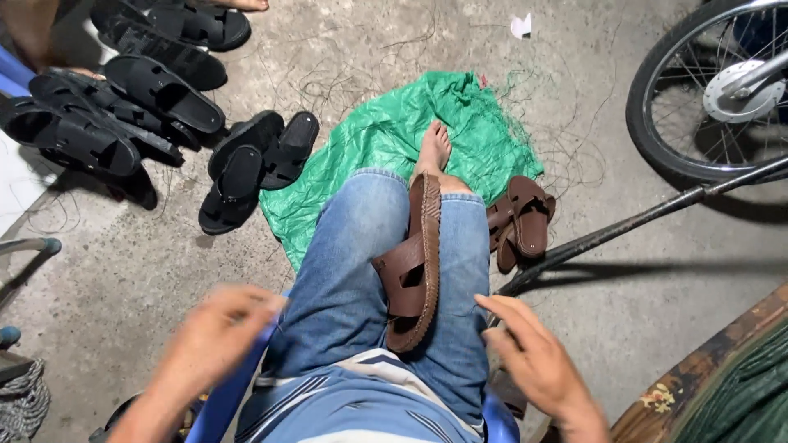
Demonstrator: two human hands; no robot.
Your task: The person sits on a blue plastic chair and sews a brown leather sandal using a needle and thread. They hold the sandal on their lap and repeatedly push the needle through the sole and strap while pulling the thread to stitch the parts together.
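Hands hover low: left hand (209, 336), blurred at seven o'clock, fingers loosely curled, grip unclear; right hand (533, 353) at five o'clock, open, empty. Brown sandal (414, 262) lies wedged between jeans-clad knees, center. Green sheet (386, 139) beyond; black sandals (123, 90) at ten o'clock.

Concrete floor (148, 271), green sheet (369, 139), black sandals (246, 168)

My left hand (215, 336) is smeared by motion blur, the bicycle wheel (707, 90) runs off the right edge, and the far black sandals (168, 20) are cropped at the top.
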